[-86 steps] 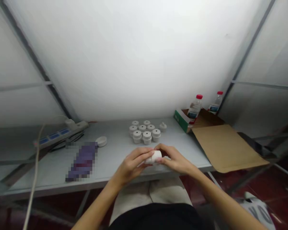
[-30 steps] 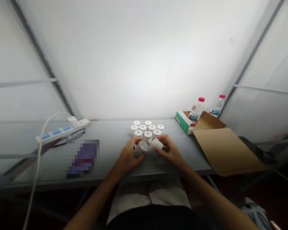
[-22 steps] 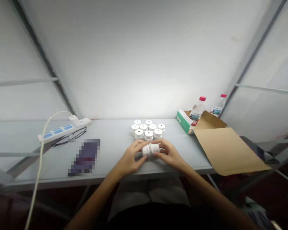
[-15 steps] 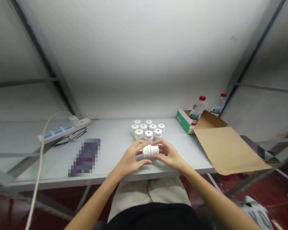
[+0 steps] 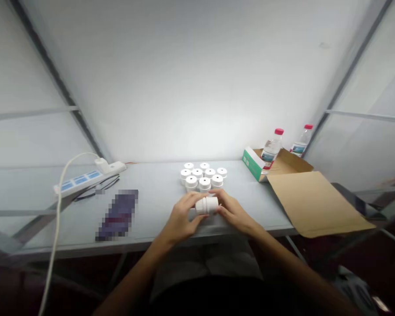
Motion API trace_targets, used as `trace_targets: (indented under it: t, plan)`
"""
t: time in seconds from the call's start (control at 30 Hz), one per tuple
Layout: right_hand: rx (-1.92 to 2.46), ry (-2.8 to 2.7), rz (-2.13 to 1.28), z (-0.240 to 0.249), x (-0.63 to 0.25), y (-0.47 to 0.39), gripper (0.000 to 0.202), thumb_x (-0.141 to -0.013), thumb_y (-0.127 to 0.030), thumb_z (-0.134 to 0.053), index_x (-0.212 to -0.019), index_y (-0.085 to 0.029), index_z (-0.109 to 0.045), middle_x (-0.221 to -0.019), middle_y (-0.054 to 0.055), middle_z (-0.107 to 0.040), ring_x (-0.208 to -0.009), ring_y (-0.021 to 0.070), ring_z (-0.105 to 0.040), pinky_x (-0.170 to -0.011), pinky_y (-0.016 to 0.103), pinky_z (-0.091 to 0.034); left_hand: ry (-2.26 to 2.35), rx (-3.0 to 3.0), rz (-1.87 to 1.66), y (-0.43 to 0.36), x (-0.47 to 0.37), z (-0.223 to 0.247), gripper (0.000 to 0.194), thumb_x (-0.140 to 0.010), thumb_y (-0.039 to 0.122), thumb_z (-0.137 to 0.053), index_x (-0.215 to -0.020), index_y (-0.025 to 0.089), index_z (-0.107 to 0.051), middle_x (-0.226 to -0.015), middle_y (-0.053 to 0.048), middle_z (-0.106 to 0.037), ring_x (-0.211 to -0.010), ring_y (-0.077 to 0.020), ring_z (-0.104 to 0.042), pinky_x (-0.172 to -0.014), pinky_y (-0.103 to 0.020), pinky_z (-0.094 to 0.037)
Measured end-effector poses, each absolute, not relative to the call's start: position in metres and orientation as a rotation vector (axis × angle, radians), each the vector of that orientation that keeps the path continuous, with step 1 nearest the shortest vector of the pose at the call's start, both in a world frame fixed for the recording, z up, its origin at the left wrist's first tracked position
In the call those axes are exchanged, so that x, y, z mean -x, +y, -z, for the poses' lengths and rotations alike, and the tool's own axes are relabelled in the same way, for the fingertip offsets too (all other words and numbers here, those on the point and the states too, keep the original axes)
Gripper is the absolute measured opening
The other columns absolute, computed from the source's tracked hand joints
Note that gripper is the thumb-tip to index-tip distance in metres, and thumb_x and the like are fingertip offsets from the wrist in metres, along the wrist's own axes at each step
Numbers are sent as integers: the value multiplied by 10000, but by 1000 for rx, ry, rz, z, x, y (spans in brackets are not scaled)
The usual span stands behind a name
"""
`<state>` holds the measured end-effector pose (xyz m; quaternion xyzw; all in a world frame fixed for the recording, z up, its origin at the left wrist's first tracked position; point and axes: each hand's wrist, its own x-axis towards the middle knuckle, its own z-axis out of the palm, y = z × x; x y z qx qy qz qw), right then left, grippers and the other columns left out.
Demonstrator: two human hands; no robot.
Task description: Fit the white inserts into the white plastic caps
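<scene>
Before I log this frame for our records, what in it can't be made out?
- Small white jar, head view: the left hand and right hand cover its ends, so the cap joint is hidden.
- Dark flat thing: pixelated, not identifiable.
- Water bottle labels: too small to read.
- Cluster of white jars: the holes in the lids are too small and blurred to see into.
- Cardboard box: its inside is hidden behind the flap.

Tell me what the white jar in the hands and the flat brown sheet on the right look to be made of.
The white jar, held between left hand and right hand, looks like matte opaque plastic: even white, no glare. The brown sheet looks like cardboard, a box flap: dull tan, stiff, overhanging the table edge.
</scene>
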<state>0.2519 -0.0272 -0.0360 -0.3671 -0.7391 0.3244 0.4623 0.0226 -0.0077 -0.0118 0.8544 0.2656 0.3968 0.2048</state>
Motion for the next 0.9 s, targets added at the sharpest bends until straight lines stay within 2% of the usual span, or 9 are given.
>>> trace_targets:
  t: [0.07, 0.1, 0.2, 0.37, 0.53, 0.67, 0.77, 0.83, 0.9]
  plan:
    - [832, -1757, -860, 37, -251, -27, 549, -920, -459, -725, -1380, -290, -477, -1195, 71, -636, -950, 206, -667, -804, 344, -589, 780, -2348, -1160, -6, -21, 12, 465, -917, 251, -700, -1374, 289, -620, -1284, -89, -675, -1203, -267, -643, -994, -437, -589]
    - [798, -1740, -896, 38, -251, -27, 548, -907, -408, -746, -1371, -305, -475, -1244, 73, -616, -1002, 208, -664, -831, 346, -596, 785, -2346, -1170, -5, -21, 12, 473, -915, 249, -703, -1379, 287, -618, -1285, -92, -674, -1206, -270, -640, -995, -437, -587]
    - [733, -1748, -920, 39, -251, -26, 413, -927, -333, -714, -1308, -290, -562, -1240, 71, -641, -1083, 224, -661, -907, 371, -587, 761, -2405, -1139, -3, -20, 13, 524, -919, 209, -695, -1426, 288, -592, -1300, -93, -666, -1225, -269, -630, -1047, -442, -554]
    - [781, -1815, -787, 35, -253, -27, 344, -953, -346, -683, -1283, -259, -638, -1031, 44, -713, -900, 215, -672, -827, 362, -560, 718, -2486, -1101, -5, -19, 17, 557, -946, 192, -661, -1478, 304, -540, -1313, -90, -643, -1226, -260, -626, -1052, -438, -545]
    - [911, -1829, -754, 34, -253, -28, 299, -951, -466, -686, -1116, -215, -680, -770, -6, -661, -687, 171, -607, -666, 293, -486, 721, -2508, -1100, -8, -20, 17, 522, -942, 223, -678, -1450, 265, -563, -1282, -111, -648, -1192, -267, -635, -1026, -429, -554]
    - [970, -1839, -724, 34, -254, -27, 310, -943, -510, -694, -934, -200, -685, -694, -22, -623, -612, 141, -536, -599, 266, -425, 746, -2503, -1111, -11, -20, 14, 512, -933, 256, -706, -1429, 271, -579, -1267, -100, -657, -1185, -265, -639, -1024, -419, -550]
    - [903, -1829, -746, 32, -254, -27, 286, -938, -482, -706, -1026, -211, -699, -788, 1, -655, -695, 166, -586, -658, 287, -494, 742, -2474, -1148, -11, -21, 13, 504, -925, 248, -715, -1414, 274, -596, -1265, -99, -669, -1181, -267, -645, -1018, -429, -554]
    - [802, -1805, -797, 33, -253, -28, 313, -933, -420, -720, -1177, -230, -672, -961, 37, -703, -854, 204, -664, -788, 335, -562, 740, -2433, -1163, -11, -21, 13, 480, -913, 265, -729, -1382, 257, -626, -1248, -106, -688, -1163, -273, -658, -995, -427, -569]
    - [740, -1777, -789, 35, -252, -29, 340, -936, -333, -708, -1258, -254, -636, -1145, 69, -700, -1039, 234, -684, -920, 388, -580, 767, -2357, -1136, -10, -21, 13, 466, -907, 296, -737, -1360, 241, -645, -1230, -114, -704, -1125, -272, -679, -933, -401, -599]
